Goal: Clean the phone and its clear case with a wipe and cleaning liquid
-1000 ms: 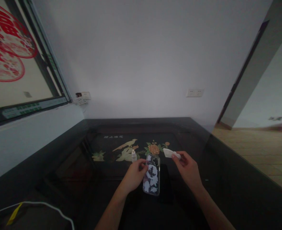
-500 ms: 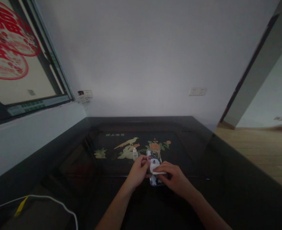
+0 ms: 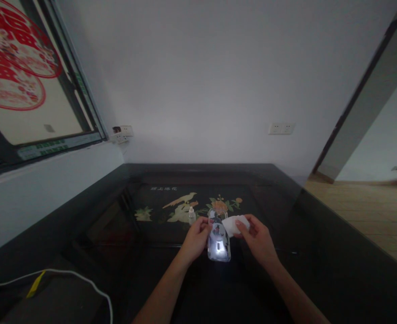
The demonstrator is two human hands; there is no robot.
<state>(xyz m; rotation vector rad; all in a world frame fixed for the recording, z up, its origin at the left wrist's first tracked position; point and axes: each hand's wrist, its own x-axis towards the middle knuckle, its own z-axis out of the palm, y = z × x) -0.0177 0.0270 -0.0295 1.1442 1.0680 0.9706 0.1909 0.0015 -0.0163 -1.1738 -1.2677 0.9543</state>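
Observation:
A clear phone case (image 3: 219,248) with a dark-and-white pattern lies upright-lengthwise before me on the dark table, a bright glare on its lower half. My left hand (image 3: 195,239) grips its left edge between thumb and fingers. Pinched in my right hand (image 3: 259,238) is a folded white tissue (image 3: 231,224), just off the case's right side. Behind my left hand stands a small clear bottle (image 3: 192,216) with a white cap. Whether a phone is inside the case, I cannot tell.
The glossy black table (image 3: 286,279) carries an inlaid bird-and-flower picture (image 3: 183,198). A white cable (image 3: 73,272) with a yellow tag (image 3: 35,284) runs at the lower left. Wall sockets (image 3: 281,128) are beyond the table, and a window is at left.
My right hand has lifted the white tissue off the case and moved right and slightly up, uncovering the patterned surface. A bright glare now shows there. My left hand keeps its hold.

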